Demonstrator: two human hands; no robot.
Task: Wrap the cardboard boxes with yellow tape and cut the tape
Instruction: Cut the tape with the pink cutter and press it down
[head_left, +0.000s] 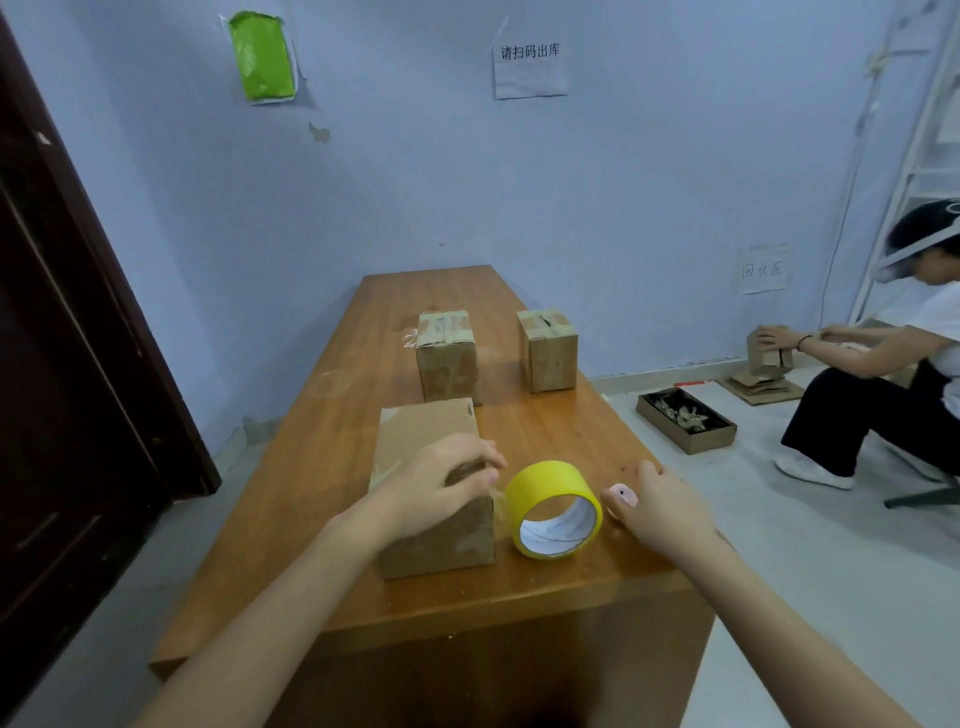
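A roll of yellow tape (553, 508) stands on edge on the wooden table (571, 447), near its front. Just left of the roll lies a cardboard box (426, 431). My left hand (441, 480) rests on top of that box, fingers curved over its right edge beside a clear strip of tape. My right hand (657, 512) lies on the table right of the roll, its fingers on a small pink cutter (623, 494). Two more cardboard boxes stand farther back, a left one (448, 356) and a right one (548, 351), each with old tape on top.
A dark door (78, 364) stands at the left. On the floor at the right sits a person (893, 358) handling cardboard, with a flat open box of scraps (685, 420) and stacked cardboard (761, 387) beside them. A white rack (924, 156) stands behind.
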